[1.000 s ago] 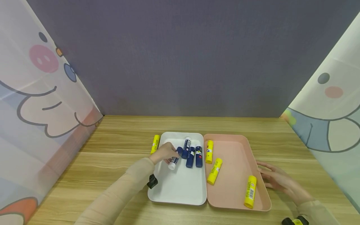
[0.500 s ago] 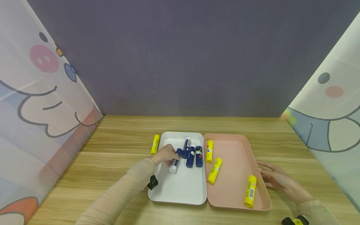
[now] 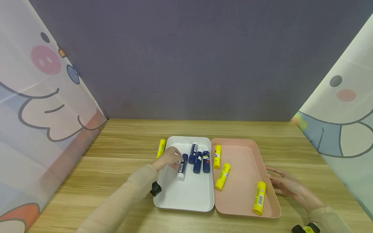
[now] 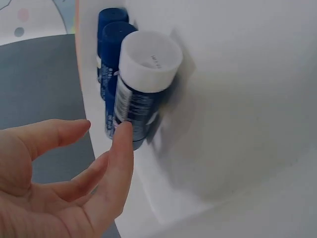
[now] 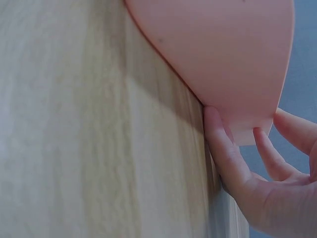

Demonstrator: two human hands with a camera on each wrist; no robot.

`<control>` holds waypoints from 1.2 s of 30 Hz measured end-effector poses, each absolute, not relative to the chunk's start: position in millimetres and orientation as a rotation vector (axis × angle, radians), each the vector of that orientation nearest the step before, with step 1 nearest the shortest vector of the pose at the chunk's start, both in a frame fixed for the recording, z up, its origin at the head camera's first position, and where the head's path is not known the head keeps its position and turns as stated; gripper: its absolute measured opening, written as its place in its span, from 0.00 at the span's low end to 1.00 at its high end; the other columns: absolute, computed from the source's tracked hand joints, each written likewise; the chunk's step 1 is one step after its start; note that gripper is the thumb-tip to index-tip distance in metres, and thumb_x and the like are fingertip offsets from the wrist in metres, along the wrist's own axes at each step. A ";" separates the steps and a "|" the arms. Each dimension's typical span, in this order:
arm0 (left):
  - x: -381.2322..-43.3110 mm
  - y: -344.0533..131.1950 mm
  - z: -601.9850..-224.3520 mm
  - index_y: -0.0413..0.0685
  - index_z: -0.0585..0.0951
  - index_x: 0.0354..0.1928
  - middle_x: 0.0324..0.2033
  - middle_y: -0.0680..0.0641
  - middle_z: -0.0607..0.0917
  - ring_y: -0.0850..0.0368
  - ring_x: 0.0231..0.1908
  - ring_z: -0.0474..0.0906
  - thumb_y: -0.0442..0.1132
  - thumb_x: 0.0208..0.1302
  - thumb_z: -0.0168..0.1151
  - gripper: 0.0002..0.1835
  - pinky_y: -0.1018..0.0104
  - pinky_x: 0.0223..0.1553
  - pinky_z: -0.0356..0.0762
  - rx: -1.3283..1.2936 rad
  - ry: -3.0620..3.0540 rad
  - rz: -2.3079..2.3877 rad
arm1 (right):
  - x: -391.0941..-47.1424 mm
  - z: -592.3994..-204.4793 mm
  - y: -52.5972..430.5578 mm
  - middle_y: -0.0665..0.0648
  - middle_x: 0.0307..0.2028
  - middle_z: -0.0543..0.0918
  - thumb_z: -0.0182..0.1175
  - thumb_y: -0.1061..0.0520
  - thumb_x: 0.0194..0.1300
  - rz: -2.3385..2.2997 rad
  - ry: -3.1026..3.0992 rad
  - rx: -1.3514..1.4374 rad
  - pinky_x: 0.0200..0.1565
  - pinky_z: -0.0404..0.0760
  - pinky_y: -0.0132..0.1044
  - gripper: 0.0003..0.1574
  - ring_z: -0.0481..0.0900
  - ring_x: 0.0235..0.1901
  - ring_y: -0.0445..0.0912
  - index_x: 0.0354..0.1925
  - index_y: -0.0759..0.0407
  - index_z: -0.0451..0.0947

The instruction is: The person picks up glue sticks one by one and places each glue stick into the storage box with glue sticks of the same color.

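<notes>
In the white tray lies a dark blue glue stick with a white end. My left hand is beside its upper end, thumb and fingers spread apart. In the left wrist view one fingertip overlaps the glue stick; whether it touches cannot be told. Several blue glue sticks, counting this one, lie close together in that tray. Against the outer right wall of the pink tray my right hand rests. The right wrist view shows its fingertips touching the tray wall, fingers fairly straight.
Three yellow glue sticks lie in the pink tray, one of them near its front right corner. Another yellow glue stick is on the wooden table left of the white tray. The trays stand side by side. A grey panel rises behind.
My left hand has let go of the blue glue stick and drawn slightly left. The glue stick now lies steeper, its white end a little lower and farther right. My right hand has stayed put.
</notes>
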State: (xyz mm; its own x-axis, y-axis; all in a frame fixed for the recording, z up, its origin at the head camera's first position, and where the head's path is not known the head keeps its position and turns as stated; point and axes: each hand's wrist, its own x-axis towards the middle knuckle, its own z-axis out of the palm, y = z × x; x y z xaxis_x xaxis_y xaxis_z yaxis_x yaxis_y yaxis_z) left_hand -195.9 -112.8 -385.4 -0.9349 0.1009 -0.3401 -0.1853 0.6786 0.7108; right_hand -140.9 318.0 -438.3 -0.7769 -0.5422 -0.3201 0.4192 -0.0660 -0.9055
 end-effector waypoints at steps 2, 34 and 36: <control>-194.8 -114.3 -383.5 0.29 0.76 0.42 0.28 0.40 0.80 0.52 0.21 0.79 0.31 0.56 0.59 0.13 0.64 0.23 0.81 -0.053 2.532 1.163 | -140.8 -438.2 318.0 0.40 0.42 0.80 0.43 0.56 0.71 -1.906 1.562 -0.137 0.45 0.79 0.37 0.19 0.78 0.43 0.37 0.44 0.29 0.74; -189.4 -154.8 -366.2 0.29 0.76 0.46 0.31 0.36 0.79 0.57 0.19 0.74 0.33 0.61 0.54 0.14 0.67 0.24 0.79 0.014 2.635 1.400 | -138.7 -437.3 316.9 0.41 0.42 0.80 0.43 0.56 0.71 -1.886 1.631 -0.082 0.46 0.78 0.37 0.18 0.78 0.43 0.37 0.42 0.30 0.72; -190.0 -157.2 -366.3 0.29 0.76 0.46 0.31 0.36 0.79 0.56 0.19 0.75 0.32 0.61 0.55 0.14 0.65 0.25 0.80 0.001 2.649 1.412 | -138.7 -437.5 317.1 0.41 0.42 0.80 0.43 0.56 0.71 -1.887 1.627 -0.093 0.46 0.78 0.37 0.18 0.78 0.43 0.37 0.43 0.30 0.72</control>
State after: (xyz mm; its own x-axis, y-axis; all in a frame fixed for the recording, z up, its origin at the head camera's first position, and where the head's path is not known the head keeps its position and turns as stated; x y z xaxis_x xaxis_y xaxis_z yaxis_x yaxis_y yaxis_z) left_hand -190.0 -157.2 -366.3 -0.9902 0.0665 -0.1228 -0.0648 0.5599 0.8260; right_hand -138.7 317.1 -437.5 -0.7943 -0.5012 -0.3433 0.4134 -0.0318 -0.9100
